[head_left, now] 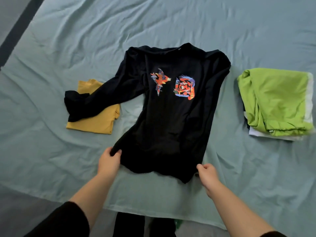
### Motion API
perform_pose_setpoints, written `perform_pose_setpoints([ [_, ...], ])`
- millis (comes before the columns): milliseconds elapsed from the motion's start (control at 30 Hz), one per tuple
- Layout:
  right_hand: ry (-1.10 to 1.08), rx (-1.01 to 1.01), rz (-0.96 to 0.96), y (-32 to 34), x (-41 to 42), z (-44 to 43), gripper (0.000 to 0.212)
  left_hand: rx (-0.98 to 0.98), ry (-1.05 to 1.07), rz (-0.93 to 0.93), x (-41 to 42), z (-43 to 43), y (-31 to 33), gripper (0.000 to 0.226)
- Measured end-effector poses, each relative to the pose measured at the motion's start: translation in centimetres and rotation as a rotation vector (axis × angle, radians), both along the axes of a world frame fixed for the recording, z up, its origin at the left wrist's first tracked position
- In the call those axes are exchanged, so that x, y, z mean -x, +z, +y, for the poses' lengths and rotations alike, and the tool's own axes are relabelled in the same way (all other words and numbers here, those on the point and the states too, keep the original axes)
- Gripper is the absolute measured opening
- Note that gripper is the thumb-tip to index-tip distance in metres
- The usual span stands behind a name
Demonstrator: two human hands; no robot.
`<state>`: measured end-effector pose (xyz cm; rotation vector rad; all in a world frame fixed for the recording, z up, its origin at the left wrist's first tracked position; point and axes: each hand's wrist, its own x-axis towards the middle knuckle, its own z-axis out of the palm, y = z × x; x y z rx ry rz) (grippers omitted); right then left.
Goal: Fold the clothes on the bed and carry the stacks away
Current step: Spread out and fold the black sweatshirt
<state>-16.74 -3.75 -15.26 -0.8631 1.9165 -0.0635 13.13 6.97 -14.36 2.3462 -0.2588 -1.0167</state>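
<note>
Both of our hands are gripping the near hem of the black long-sleeved shirt (171, 120). Our left hand (109, 161) is pinching the hem's left corner, thumb on top and fingers curled under the cloth. Our right hand (207, 175) is closing thumb and forefinger on the hem's right side, where the fabric is sagging a little between our two grips.

Beyond our hands the shirt is lying front up on the pale blue-green bed (171, 23), its collar at the far end and two red-and-blue prints (172, 84) showing on the chest. Its left sleeve (95, 101) is stretching out past our left hand and is draping across a folded mustard-yellow garment (97, 124), touching it. The other sleeve is bunching up at the shoulder, beyond our right hand.

Further out from our right hand, well apart from the shirt, a folded lime-green garment (277, 100) is sitting on top of white folded clothes (273, 135), forming a stack. We are wearing dark sleeves pushed up our forearms.
</note>
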Motion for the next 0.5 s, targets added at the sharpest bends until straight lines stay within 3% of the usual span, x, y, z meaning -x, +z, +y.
perform_pose_setpoints([
  [133, -0.064, 0.002, -0.002, 0.7, 1.9, 0.8, 0.010, -0.100, 0.195, 0.076, 1.0, 7.6, 0.0, 0.016],
  [267, 0.068, 0.299, 0.128, 1.0, 1.7, 1.0, 0.013, -0.133, 0.136, 0.182, 1.9, 8.1, -0.5, 0.024],
  [367, 0.144, 0.226, -0.070, 0.6, -0.3, 1.2, 0.008, -0.048, 0.136, 0.150, 1.2, 5.6, -0.7, 0.033],
  [400, 0.132, 0.180, -0.117, 0.3, -1.1, 1.0, 0.010, -0.028, 0.146, 0.144, 0.9, 4.7, -0.8, 0.037],
  [500, 0.029, 0.139, -0.115, -0.9, -3.2, -0.2, 0.046, -0.046, 0.113, 0.101, 0.3, 2.8, -1.9, 0.042],
])
